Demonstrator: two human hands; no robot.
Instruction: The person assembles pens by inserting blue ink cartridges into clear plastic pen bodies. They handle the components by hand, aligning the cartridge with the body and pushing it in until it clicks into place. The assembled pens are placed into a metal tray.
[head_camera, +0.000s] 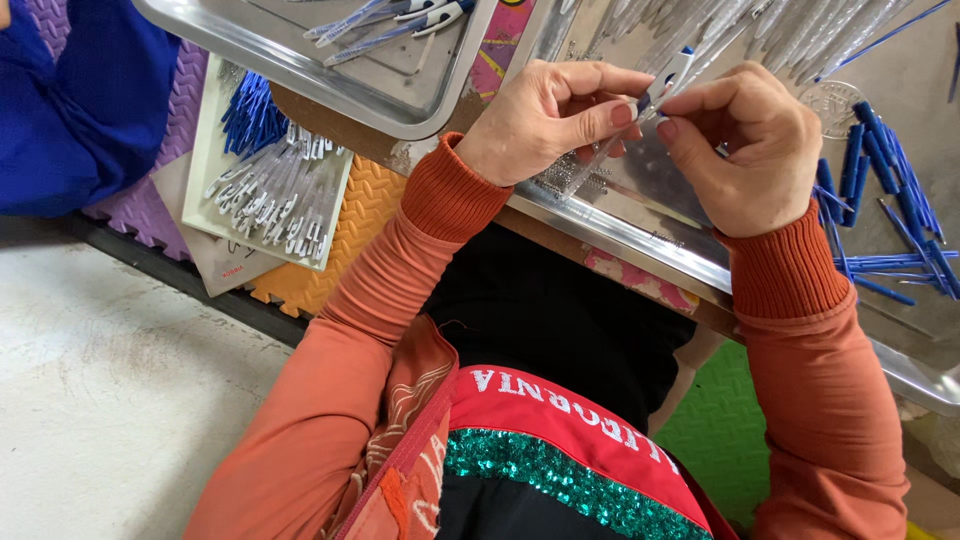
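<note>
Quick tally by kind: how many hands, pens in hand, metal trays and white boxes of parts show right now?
Hands: 2, the left hand and right hand
Clear pen with blue tip, held by both: 1
Metal trays: 2, the near tray and far tray
White box of pen parts: 1
Total: 6

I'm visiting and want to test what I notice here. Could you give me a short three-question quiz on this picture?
1. True or false: both hands, left hand and right hand, hold one clear plastic pen with a blue and white cap.
2. What lies loose at the right on the shiny metal tray? A) blue pen refills B) red buttons
3. What colour are the ribbed sleeve cuffs?

Key: 1 true; 2 A; 3 orange.
</note>
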